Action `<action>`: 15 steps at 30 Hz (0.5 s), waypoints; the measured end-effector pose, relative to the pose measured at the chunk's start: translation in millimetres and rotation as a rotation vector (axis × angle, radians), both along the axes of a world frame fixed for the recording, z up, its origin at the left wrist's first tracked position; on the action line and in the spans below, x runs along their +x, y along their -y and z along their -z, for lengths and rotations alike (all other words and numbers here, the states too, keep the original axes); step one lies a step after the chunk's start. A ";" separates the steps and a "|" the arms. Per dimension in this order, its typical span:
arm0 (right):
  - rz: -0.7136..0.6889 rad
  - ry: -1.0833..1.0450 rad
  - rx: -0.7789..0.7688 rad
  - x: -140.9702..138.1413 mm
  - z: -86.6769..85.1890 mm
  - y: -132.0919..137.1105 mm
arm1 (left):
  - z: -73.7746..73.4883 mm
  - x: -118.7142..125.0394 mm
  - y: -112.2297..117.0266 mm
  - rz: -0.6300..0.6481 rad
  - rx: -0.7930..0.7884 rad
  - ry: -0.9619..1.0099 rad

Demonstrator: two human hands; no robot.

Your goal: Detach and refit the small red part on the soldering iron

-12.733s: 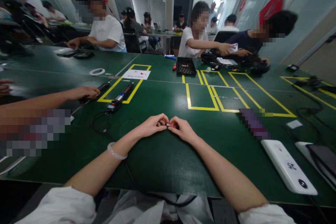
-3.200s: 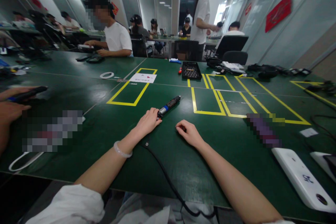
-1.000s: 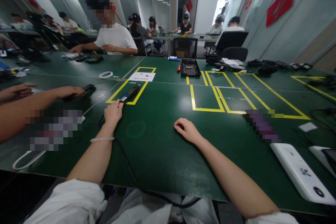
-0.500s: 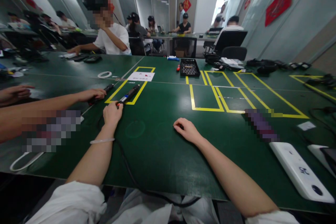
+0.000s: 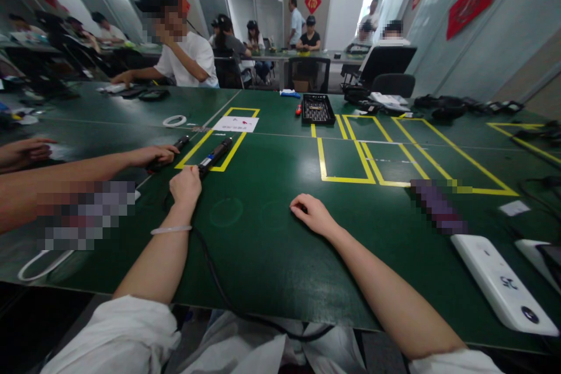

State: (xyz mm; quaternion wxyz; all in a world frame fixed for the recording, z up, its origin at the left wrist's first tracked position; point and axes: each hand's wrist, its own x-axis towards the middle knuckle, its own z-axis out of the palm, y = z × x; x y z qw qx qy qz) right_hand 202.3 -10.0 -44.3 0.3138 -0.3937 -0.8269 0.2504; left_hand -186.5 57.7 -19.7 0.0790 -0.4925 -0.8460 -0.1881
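My left hand (image 5: 186,185) lies on the green table, its fingers curled round the near end of a black electric screwdriver (image 5: 215,155) with a blue and white label. The tool rests slanted away from me over a yellow tape outline (image 5: 235,155). A black cord (image 5: 214,272) runs beside my left wrist towards my lap. My right hand (image 5: 313,214) rests on the table with fingers and thumb loosely curled together; nothing shows in it. Left of my left hand, another person's hand (image 5: 160,155) covers part of a similar black tool (image 5: 182,142).
A printed paper (image 5: 236,124) lies inside the left outline. Farther back is a black tray (image 5: 318,110) of small parts with a red item (image 5: 298,109) beside it. At right are a white power bank (image 5: 499,283) and a blurred phone (image 5: 438,205). Another person (image 5: 184,58) sits across the table.
My left hand has drawn slightly back along the screwdriver, with its fingers more bunched. My right hand stays put. In the background, a standing person has shifted left.
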 end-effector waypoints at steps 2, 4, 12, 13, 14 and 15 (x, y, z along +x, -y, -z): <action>0.000 0.000 0.001 0.4 -0.8 -0.4 | -4.9 4.1 1.9 0.066 0.131 0.008; -0.002 -0.004 0.006 0.5 -1.9 -0.7 | -11.8 14.7 3.5 0.231 0.250 0.067; 0.002 -0.098 -0.061 -0.8 -2.1 -0.5 | -37.6 132.7 36.9 1.137 -0.198 0.638; -0.020 -0.134 -0.092 -1.8 -2.5 0.2 | -38.0 146.1 44.3 1.209 -0.286 0.700; -0.057 -0.166 -0.123 -3.1 -3.2 1.0 | -37.7 157.0 51.2 1.269 -0.373 0.756; -0.102 -0.190 -0.149 -4.5 -4.2 2.0 | -36.8 165.1 57.1 1.315 -0.453 0.809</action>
